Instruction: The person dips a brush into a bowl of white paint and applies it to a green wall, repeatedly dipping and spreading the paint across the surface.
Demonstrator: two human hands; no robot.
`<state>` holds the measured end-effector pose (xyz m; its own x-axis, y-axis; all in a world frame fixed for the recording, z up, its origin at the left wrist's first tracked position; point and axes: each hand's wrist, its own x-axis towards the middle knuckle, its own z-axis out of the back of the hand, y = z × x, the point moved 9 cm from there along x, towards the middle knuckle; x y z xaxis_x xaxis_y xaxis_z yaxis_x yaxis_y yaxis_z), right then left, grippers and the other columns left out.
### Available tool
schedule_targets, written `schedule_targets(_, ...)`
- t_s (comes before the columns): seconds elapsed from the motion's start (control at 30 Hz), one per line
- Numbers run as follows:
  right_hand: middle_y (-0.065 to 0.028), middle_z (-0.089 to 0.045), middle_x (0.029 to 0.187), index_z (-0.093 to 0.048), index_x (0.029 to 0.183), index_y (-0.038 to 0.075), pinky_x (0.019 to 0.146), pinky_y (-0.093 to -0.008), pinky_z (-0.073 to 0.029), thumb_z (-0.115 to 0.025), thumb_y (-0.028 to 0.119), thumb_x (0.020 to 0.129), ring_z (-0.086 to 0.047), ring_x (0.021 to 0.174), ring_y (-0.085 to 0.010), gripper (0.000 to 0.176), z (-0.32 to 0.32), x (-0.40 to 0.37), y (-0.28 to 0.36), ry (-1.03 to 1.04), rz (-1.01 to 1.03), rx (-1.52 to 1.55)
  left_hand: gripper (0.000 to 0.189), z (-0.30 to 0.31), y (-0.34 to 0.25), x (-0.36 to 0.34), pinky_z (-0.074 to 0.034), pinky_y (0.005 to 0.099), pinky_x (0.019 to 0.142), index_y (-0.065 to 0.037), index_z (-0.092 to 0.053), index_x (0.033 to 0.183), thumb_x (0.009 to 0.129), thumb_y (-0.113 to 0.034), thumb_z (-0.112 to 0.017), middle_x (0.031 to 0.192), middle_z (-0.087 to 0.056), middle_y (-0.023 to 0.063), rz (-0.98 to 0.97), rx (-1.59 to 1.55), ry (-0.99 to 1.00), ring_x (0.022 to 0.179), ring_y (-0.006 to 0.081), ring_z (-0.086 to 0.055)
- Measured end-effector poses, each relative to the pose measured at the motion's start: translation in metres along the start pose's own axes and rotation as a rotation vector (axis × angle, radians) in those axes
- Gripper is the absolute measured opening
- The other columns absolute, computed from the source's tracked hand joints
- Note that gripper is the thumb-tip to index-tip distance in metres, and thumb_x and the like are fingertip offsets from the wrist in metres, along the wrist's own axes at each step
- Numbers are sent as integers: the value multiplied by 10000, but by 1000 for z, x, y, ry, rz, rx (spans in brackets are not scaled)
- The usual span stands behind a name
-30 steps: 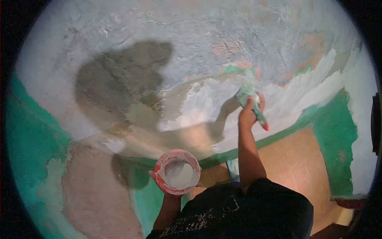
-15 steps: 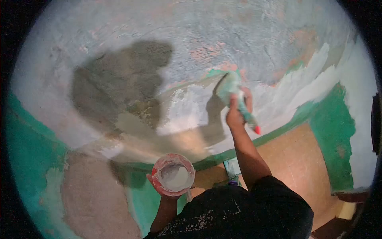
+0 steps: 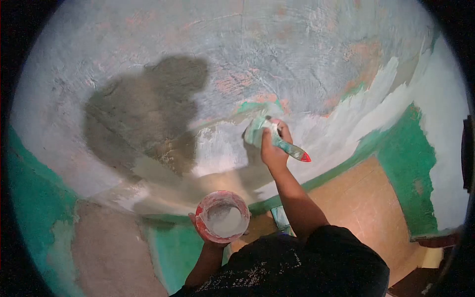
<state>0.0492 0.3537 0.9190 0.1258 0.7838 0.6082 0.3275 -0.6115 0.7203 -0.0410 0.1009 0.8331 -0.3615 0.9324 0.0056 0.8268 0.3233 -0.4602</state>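
Observation:
My right hand (image 3: pixel 275 146) is closed around a wide paintbrush (image 3: pixel 293 151), whose handle is smeared green-white with a red end pointing down to the right. The pale, paint-coated bristles lie against the wall (image 3: pixel 307 49), near a green patch at the border of white paint and grey plaster. Lower down, my left hand (image 3: pixel 202 230) holds a red bucket (image 3: pixel 222 194) from its left side and underneath. White paint (image 3: pixel 228 222) lies inside the bucket, and dried paint coats its inner wall and rim.
A dark shadow (image 3: pixel 143 114) falls on the wall to the left. Green bands (image 3: pixel 408 168) and a tan panel (image 3: pixel 363 198) lie at lower right, with a brownish patch (image 3: pixel 111 247) at lower left. A small light-blue object (image 3: pixel 280 218) shows beside my right forearm.
My right hand and the paintbrush have moved down and left along the wall. The bucket in my left hand sits slightly further right in view, and the camera has shifted a little.

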Motion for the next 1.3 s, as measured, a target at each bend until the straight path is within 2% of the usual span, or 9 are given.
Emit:
schedule_targets(0.17,-96,-628,1010,-563,1108,2,816,-280,-474,-576,25,882,-591,919,-145,227,16,8,-1,142,-166,119,964,11,0,11,-421,650,949,-152,-410,1395,740,-857,-372,1407,-418,181,-9,-24,-75,1230,433,-458)
schedule_targets(0.27,-102,-619,1042,-550,1112,3,818,-285,-477,-577,30,886,-594,922,-162,229,22,16,0,-149,-290,373,971,14,1,17,-401,656,975,-158,-393,1408,741,-862,-351,1417,-406,179,23,-56,0,1251,439,-436)
schedule_targets(0.3,-107,-613,1061,-544,1112,7,825,-287,-478,-574,36,893,-597,926,-172,223,10,23,18,-9,-28,-70,976,18,1,15,-403,657,975,-160,-389,1412,737,-865,-349,1418,-405,180,8,-94,-51,1254,443,-432)
schedule_targets(0.43,-83,-611,1056,-541,1114,7,826,-267,-468,-616,58,887,-585,914,-134,244,-17,5,-9,258,-398,162,1001,46,4,24,-386,644,998,-138,-379,1417,710,-843,-448,1429,-391,193,-16,7,-165,1265,445,-420)
schedule_targets(0.53,-62,-612,1042,-544,1127,-1,804,-261,-471,-658,75,875,-573,914,-115,286,-29,-13,2,475,-508,292,1027,-18,12,22,-390,660,981,-137,-360,1429,698,-853,-451,1431,-387,201,148,-353,209,1262,463,-416)
schedule_targets(0.57,-58,-612,1040,-544,1136,-4,796,-259,-472,-669,80,872,-568,918,-112,304,-29,-13,18,545,-503,289,1029,32,10,28,-451,646,928,-131,-367,1421,711,-876,-379,1416,-399,197,69,-100,18,1223,454,-462)
schedule_targets(0.87,-104,-697,886,-688,999,25,743,-317,-508,-788,109,766,-670,820,-197,268,-78,-60,153,1623,-43,-56,1006,-51,3,23,-466,644,857,-88,-309,1426,747,-821,-425,1373,-411,232,180,-252,281,1151,457,-498)
schedule_targets(1.0,-205,-638,783,-685,1011,93,690,-443,-475,-713,292,802,-620,750,-393,290,-94,-94,160,1744,42,-96,1018,-59,1,16,-420,686,874,-121,-293,1441,732,-845,-398,1411,-371,206,240,-347,376,1193,466,-457)
schedule_targets(1.3,-202,-633,769,-693,999,113,684,-445,-474,-719,346,799,-620,742,-389,308,-109,-113,169,1696,157,-240,1048,-76,-29,-9,-316,780,915,-198,-258,1474,699,-900,-337,1497,-281,147,273,-683,506,1285,486,-366)
